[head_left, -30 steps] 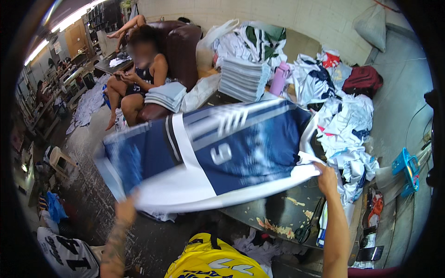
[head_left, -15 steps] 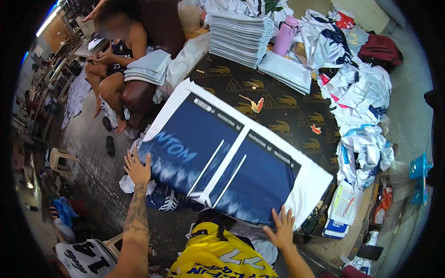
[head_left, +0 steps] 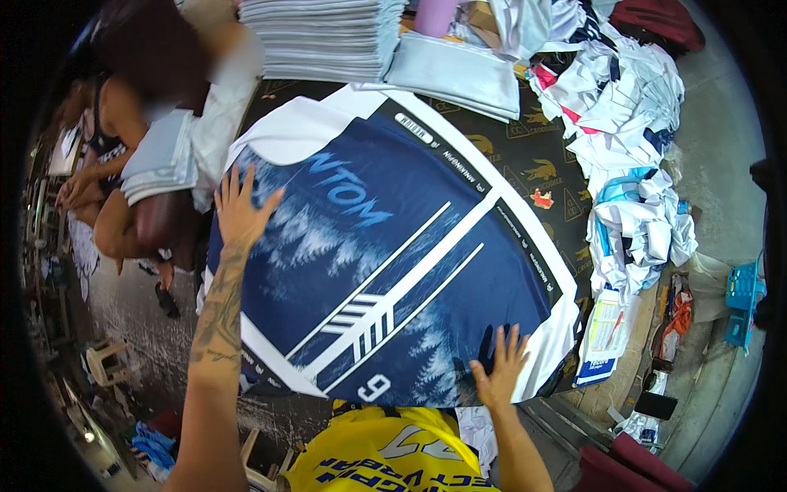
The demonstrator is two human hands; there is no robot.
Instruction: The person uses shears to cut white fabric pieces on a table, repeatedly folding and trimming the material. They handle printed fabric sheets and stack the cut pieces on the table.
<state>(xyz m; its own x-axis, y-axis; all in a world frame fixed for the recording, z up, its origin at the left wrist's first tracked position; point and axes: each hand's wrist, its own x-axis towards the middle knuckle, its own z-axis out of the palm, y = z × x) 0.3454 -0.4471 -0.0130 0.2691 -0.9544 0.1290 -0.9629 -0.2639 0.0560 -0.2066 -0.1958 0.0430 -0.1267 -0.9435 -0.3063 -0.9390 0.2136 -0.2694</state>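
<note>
A dark blue printed fabric sheet (head_left: 393, 246) with white borders, white stripes and pale tree shapes lies spread across the black tabletop (head_left: 545, 152). My left hand (head_left: 243, 207) rests on its left part with the fingers spread, beside light blue lettering. My right hand (head_left: 502, 371) is at the sheet's lower right, fingers apart, palm down near the white border. Neither hand grips anything. At the upper left the white margin is folded over in a loose lobe. The sheet's near edge hangs at my yellow shirt (head_left: 385, 451).
Behind the sheet stand a stack of folded pale cloth (head_left: 320, 41) and a folded pale piece (head_left: 459, 74). Heaped white scraps (head_left: 623, 123) line the right side, with a paper pad (head_left: 602, 336) below them. A seated person (head_left: 115, 139) is at the left beside folded cloths (head_left: 160, 156).
More of the sheet now lies on the table, its stripes and near part showing. My left hand has moved farther up; my right hand stays near the lower right. The view has shifted.
</note>
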